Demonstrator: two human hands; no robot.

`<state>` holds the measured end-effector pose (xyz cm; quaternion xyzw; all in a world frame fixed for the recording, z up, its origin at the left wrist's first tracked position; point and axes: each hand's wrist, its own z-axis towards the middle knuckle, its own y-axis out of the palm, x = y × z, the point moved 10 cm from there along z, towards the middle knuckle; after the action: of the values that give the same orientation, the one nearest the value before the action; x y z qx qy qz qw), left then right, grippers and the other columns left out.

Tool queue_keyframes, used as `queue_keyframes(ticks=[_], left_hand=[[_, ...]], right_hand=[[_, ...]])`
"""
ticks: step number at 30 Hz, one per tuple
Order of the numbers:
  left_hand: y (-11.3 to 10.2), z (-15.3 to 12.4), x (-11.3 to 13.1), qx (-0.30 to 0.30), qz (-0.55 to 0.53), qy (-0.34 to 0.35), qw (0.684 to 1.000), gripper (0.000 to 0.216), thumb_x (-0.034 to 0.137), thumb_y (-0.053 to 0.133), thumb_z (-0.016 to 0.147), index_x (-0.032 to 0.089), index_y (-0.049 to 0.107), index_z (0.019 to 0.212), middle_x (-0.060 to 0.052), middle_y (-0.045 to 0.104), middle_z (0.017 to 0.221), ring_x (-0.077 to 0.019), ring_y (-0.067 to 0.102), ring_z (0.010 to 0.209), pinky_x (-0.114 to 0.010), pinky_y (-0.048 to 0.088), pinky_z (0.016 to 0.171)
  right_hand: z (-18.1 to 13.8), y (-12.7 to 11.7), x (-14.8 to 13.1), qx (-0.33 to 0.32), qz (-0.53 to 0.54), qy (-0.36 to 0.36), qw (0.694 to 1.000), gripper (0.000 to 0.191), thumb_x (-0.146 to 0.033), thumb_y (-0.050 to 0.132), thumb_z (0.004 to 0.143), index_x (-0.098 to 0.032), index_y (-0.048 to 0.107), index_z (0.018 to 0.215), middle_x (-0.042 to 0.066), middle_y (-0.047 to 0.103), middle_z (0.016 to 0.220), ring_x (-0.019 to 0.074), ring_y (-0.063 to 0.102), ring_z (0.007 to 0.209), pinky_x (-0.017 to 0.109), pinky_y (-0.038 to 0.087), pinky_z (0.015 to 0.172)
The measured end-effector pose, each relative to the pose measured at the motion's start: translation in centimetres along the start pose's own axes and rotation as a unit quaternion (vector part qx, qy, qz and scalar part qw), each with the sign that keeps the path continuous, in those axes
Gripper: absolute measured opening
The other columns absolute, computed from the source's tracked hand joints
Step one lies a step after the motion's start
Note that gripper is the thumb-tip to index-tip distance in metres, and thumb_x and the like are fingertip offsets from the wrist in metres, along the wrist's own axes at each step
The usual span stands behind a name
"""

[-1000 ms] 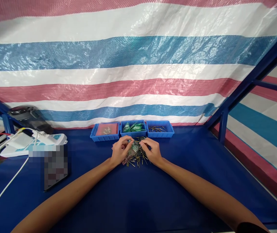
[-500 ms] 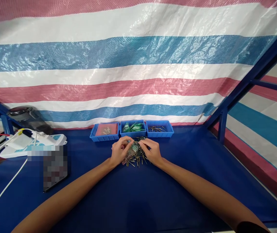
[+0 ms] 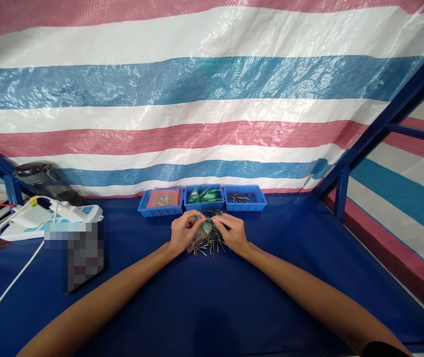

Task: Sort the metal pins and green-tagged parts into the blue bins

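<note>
My left hand and my right hand meet above a pile, each in a closed pinch. A small thin metal pin seems to span the gap between their fingertips; fingers cover most of it. Beneath them lie loose pins, slender and brass-coloured with dark shafts. Crumpled clear plastic bags, partly hidden by my left hand, lie among the pins, with some green showing.
Behind the pile stand three blue bins: the left bin holds small metal parts on pink, the middle bin green packets, the right bin thin pins. A power strip, white cables, a dark bottle and a blurred dark device occupy the left.
Both hands stay pinched over the pile, with only slight fingertip movement. The whole view has shifted very slightly.
</note>
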<state>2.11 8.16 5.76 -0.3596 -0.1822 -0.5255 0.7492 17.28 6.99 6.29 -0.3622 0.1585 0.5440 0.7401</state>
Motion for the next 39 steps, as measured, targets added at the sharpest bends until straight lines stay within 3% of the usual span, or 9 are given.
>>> queue_keyframes(ticks=[6,17,24,32,36,39], left_hand=[[-0.1,-0.1,0.2,-0.002,0.010,0.007,1.000,0.012,0.024,0.061,0.082,0.017,0.058,0.092,-0.001,0.065,0.076,-0.0067,0.053,0.051,-0.019,0.043,0.054],[0.2,-0.1,0.1,-0.028,0.011,0.000,1.000,0.014,0.025,0.049,0.090,0.017,0.056,0.099,0.001,0.061,0.067,-0.0095,0.058,0.057,-0.019,0.046,0.056],[0.0,0.3,1.1,-0.016,0.018,0.036,0.999,0.013,0.021,0.051,0.088,0.017,0.054,0.100,-0.006,0.059,0.096,-0.0072,0.054,0.058,-0.021,0.046,0.059],[0.4,0.3,1.5,-0.037,0.032,0.056,0.997,0.012,0.019,0.046,0.090,0.017,0.055,0.098,-0.008,0.058,0.099,-0.0146,0.058,0.087,-0.023,0.047,0.065],[0.7,0.4,1.9,-0.054,0.028,0.073,0.995,0.011,0.016,0.043,0.091,0.017,0.054,0.092,-0.006,0.057,0.094,-0.0128,0.056,0.083,-0.025,0.045,0.071],[0.9,0.4,1.9,-0.065,0.031,0.067,0.995,0.011,0.016,0.043,0.091,0.017,0.054,0.088,-0.005,0.056,0.092,-0.0113,0.054,0.077,-0.023,0.044,0.067]], right_hand=[[-0.1,-0.3,0.0,0.016,0.013,0.001,1.000,0.019,-0.020,0.051,0.089,-0.016,0.070,0.090,0.005,0.067,0.074,0.0146,0.059,0.064,0.027,0.046,0.061],[-0.1,-0.2,0.4,0.012,0.013,0.018,1.000,0.019,-0.022,0.051,0.089,-0.016,0.069,0.087,0.004,0.064,0.071,0.0132,0.056,0.060,0.026,0.044,0.058],[0.0,-0.2,0.3,0.013,0.014,0.018,1.000,0.020,-0.024,0.051,0.089,-0.015,0.069,0.086,0.004,0.064,0.070,0.0132,0.055,0.059,0.026,0.043,0.057],[-0.1,-0.1,0.4,0.008,0.015,0.025,1.000,0.022,-0.026,0.050,0.089,-0.016,0.069,0.085,0.005,0.065,0.073,0.0138,0.056,0.062,0.027,0.045,0.060],[0.0,-0.1,0.3,0.008,0.016,0.023,1.000,0.021,-0.025,0.051,0.089,-0.015,0.068,0.085,0.005,0.064,0.071,0.0134,0.055,0.060,0.026,0.044,0.059],[0.0,-0.2,0.2,0.010,0.015,0.020,1.000,0.020,-0.024,0.051,0.089,-0.015,0.068,0.084,0.004,0.063,0.068,0.0131,0.054,0.058,0.026,0.043,0.058]])
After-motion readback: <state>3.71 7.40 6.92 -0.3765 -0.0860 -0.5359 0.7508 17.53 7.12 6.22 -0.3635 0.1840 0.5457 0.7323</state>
